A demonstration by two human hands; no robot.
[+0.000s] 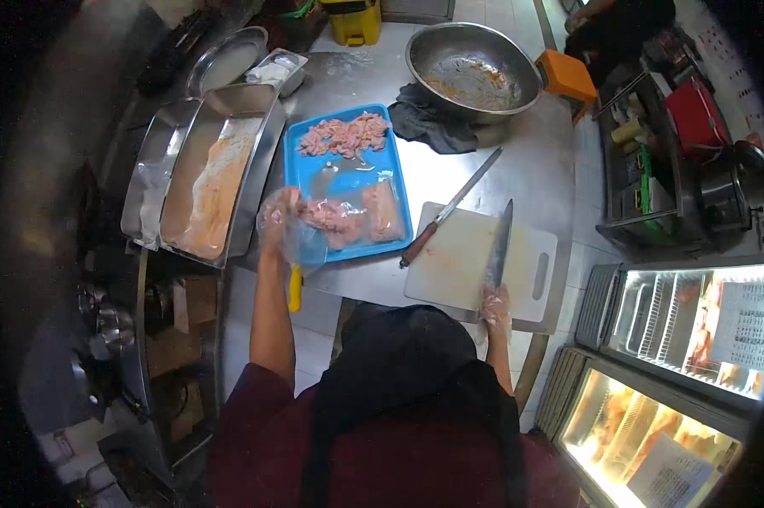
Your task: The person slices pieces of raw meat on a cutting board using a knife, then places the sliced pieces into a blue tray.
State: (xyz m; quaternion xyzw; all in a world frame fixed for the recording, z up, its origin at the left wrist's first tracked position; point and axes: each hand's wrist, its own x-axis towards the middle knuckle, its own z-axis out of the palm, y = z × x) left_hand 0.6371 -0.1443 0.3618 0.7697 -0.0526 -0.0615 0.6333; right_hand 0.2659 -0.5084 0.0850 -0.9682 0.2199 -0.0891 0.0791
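Observation:
My left hand [281, 213], in a clear plastic glove, is at the left edge of a blue tray [341, 171], touching a clear plastic bag of raw meat [334, 219]; its exact grip is unclear. A second bagged portion [384, 211] lies beside it, and cut raw meat pieces [347, 135] lie at the tray's far end. My right hand [495, 303], also gloved, holds a long kitchen knife [501, 244] over a white cutting board [458, 267]. A sharpening steel [452, 206] rests across the board's left corner. A yellow handle [295, 289] juts out below the tray.
Steel pans with flour-like powder [217, 190] stand left. A large steel bowl [474, 70] and dark cloth [429, 120] lie at the back, near an orange stool [566, 79]. Lit display fridges [649, 432] are at right. Another person [617, 32] stands at upper right.

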